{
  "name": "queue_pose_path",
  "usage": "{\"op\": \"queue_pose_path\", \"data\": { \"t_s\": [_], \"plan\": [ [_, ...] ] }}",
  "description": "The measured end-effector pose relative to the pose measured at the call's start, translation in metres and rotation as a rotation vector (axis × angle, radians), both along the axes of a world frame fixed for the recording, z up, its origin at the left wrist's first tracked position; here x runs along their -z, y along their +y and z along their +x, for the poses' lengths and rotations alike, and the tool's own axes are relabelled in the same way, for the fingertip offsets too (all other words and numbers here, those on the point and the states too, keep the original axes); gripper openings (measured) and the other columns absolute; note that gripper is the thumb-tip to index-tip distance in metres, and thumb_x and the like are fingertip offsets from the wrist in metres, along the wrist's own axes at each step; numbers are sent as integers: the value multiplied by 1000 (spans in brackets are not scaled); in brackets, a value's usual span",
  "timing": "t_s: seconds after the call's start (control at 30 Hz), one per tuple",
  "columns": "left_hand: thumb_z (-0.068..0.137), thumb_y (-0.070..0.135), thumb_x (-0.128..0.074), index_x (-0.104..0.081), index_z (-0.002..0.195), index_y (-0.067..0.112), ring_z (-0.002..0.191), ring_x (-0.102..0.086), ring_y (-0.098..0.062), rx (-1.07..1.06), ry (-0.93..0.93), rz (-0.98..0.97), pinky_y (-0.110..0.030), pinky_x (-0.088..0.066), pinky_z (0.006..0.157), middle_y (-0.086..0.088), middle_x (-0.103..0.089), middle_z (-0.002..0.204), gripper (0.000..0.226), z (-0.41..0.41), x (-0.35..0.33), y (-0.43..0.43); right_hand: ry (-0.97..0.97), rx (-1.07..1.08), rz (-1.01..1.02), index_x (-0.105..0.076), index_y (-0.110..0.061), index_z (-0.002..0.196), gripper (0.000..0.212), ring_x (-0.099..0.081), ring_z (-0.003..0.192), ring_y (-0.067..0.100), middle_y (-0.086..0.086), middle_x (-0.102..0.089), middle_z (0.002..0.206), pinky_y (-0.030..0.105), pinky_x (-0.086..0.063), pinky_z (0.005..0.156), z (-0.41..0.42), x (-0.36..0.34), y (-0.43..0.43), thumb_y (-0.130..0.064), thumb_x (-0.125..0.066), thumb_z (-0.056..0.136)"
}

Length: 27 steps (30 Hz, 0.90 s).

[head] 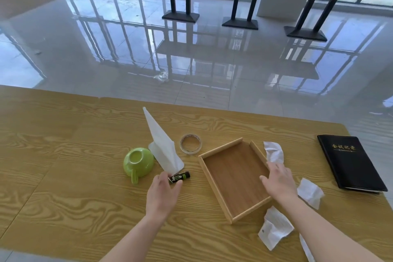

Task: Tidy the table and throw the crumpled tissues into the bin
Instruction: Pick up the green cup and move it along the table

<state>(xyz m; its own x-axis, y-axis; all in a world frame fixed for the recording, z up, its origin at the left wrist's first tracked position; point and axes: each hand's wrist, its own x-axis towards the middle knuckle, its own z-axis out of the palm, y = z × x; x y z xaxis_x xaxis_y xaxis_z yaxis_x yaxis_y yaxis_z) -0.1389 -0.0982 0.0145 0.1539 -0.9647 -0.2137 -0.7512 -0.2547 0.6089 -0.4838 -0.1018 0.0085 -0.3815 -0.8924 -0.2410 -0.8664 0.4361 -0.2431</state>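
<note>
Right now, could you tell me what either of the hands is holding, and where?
The left hand pinches the white tissue by its lower end. The right hand rests open on the wooden tray.

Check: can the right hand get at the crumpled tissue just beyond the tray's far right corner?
Probably yes. The right hand rests on the tray's right edge, and the tissue lies just beyond its fingertips with nothing between.

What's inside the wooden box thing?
Nothing shows inside the wooden tray; its bare floor is visible. The right hand rests over its right rim, hiding a small patch of the floor there.
</note>
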Motion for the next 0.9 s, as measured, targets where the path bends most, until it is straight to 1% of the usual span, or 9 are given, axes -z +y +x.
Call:
{"op": "queue_pose_path", "data": {
  "t_s": [0.13,0.23,0.3,0.37,0.47,0.57,0.67,0.73,0.9],
  "plan": [
    [88,40,-64,-59,110,22,87,-57,-15,-85,-22,-93,-33,-47,72,4,-57,99,30,19,-3,-1,-5,-66,-84,-49,-15,138,51,-43,129,28,8,-53,136,40,-40,105,11,2,-2,-28,-62,91],
    [86,38,-65,-55,101,19,86,-55,-22,-288,-44,-159,-36,-45,70,-3,-55,101,26,46,3,-1,-64,-142,-172,-55,-13,133,44,-50,123,27,7,-60,128,38,-45,100,35,2,0,-21,-64,90],
    [86,39,-66,-50,108,12,96,-53,-31,-450,6,-57,-41,-43,80,-13,-53,112,39,60,9,-6,-110,-199,-189,-56,-14,132,43,-55,117,25,6,-63,123,37,-49,95,58,2,0,-20,-64,91],
    [87,42,-65,-45,117,5,104,-51,-36,-520,22,89,-44,-41,86,-19,-50,118,52,69,16,-14,-152,-250,-190,-56,-15,132,42,-56,113,22,5,-64,120,35,-50,93,81,3,0,-22,-64,91],
    [89,41,-63,-49,116,3,101,-56,-38,-526,22,167,-45,-44,83,-20,-57,113,49,77,28,-25,-207,-291,-181,-57,-16,131,40,-57,112,19,3,-63,118,33,-50,93,112,6,-2,-23,-63,92],
    [90,33,-63,-56,108,5,89,-55,-32,-548,24,79,-41,-43,77,-18,-61,106,33,86,37,-31,-244,-296,-159,-59,-18,128,37,-58,109,18,1,-64,115,31,-50,91,132,7,-4,-24,-64,92],
    [88,34,-66,-61,108,6,89,-55,-30,-507,32,58,-38,-42,75,-16,-63,104,35,94,44,-34,-261,-315,-138,-63,-21,118,27,-59,103,17,-2,-63,105,29,-50,86,144,9,-2,-24,-63,91],
    [87,35,-67,-66,99,5,91,-58,-32,-453,31,89,-37,-41,74,-14,-66,96,33,98,46,-40,-259,-319,-148,-63,-21,116,25,-59,100,16,-3,-61,103,28,-50,84,148,9,-1,-24,-63,92],
    [88,29,-62,-66,71,10,74,-58,-30,-436,41,-11,-38,-44,67,-8,-66,71,26,104,38,-41,-226,-344,-224,-63,-18,122,30,-56,102,12,-4,-61,109,22,-48,84,153,6,2,-19,-63,92]
  ]
}}
